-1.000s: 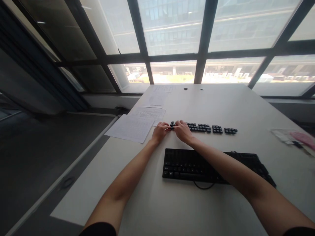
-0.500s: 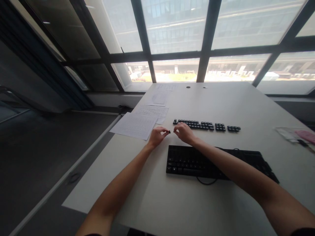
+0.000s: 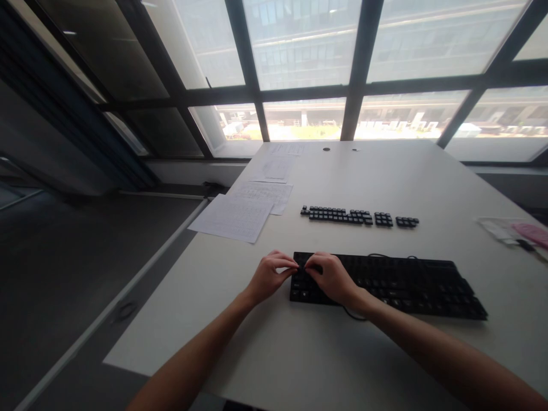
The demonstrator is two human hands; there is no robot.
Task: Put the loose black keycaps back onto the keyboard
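A black keyboard (image 3: 406,282) lies on the white table (image 3: 299,354) in front of me. My left hand (image 3: 268,277) and my right hand (image 3: 331,278) meet at its far left corner, fingertips pinched together and nearly touching. Each hand pinches a small black keycap, mostly hidden by the fingers. Beyond the keyboard, a row of loose black keycaps (image 3: 342,216) is laid out in groups on the table.
Printed paper sheets (image 3: 233,217) lie at the table's left edge, with more sheets (image 3: 274,168) farther back. A clear bag with something pink (image 3: 518,233) sits at the far right. The keyboard's cable (image 3: 353,315) loops at its near side. Large windows stand behind the table.
Both hands have drawn back from the left end of the keycap row to the keyboard's far left corner, carrying small keycaps between their fingertips.
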